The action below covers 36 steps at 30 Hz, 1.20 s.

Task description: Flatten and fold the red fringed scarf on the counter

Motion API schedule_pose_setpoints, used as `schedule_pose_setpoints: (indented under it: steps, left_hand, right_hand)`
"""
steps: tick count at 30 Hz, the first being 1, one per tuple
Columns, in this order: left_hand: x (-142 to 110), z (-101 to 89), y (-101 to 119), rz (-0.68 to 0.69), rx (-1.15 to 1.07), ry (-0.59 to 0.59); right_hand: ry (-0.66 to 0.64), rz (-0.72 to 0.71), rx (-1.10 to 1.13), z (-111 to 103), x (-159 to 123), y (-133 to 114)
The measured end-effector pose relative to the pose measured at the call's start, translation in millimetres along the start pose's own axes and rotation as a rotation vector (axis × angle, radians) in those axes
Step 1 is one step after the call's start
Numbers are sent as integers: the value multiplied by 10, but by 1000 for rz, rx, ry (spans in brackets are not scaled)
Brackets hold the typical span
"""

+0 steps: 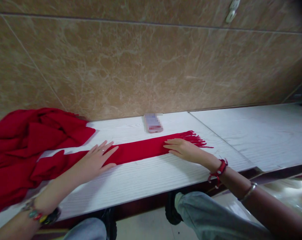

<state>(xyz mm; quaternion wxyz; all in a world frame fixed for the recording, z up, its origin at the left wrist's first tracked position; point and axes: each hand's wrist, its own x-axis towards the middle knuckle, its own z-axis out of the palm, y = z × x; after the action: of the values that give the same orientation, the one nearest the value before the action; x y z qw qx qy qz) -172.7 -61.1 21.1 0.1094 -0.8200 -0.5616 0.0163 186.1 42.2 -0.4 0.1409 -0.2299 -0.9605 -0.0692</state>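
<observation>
A red scarf [138, 151] lies as a narrow flat strip on the white wood-grain tabletop, its fringe spread at the right end. My left hand [99, 159] rests on the strip with fingers spread. Near the fringe, my right hand [180, 148] lies palm down on the scarf, fingers stretched out and close together. Neither hand grips the cloth. To the left of my left hand the strip becomes wrinkled and runs towards a loose heap of red cloth [41, 130]; where one joins the other I cannot tell.
A phone [153, 124], partly blurred out, lies behind the scarf close to the brown marbled wall [141, 66]. A seam crosses the white tabletop [260, 133] at right. Below the front edge are my jeans-clad legs [203, 213] and a pale floor.
</observation>
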Motion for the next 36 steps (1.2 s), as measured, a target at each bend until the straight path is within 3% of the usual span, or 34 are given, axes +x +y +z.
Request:
schedule_pose_setpoints:
  steps: [4, 7, 17, 22, 30, 33, 36]
  left_hand:
    - [433, -168, 520, 232, -48, 32]
    - [595, -152, 678, 285, -58, 69]
    - [581, 106, 495, 439, 39, 239]
    - [564, 113, 545, 406, -17, 84]
    - [615, 147, 595, 285, -164, -47]
    - [616, 176, 580, 242, -181, -66]
    - [615, 198, 543, 230, -197, -47]
  right_hand:
    - [52, -145, -93, -11, 32, -41]
    - [83, -210, -147, 18, 4, -17]
    - [242, -190, -77, -3, -64, 1]
    - [147, -139, 1, 11, -80, -31]
    - [144, 56, -1, 116, -87, 53]
    - [188, 101, -15, 114, -122, 115]
    - [210, 60, -1, 57, -171, 146]
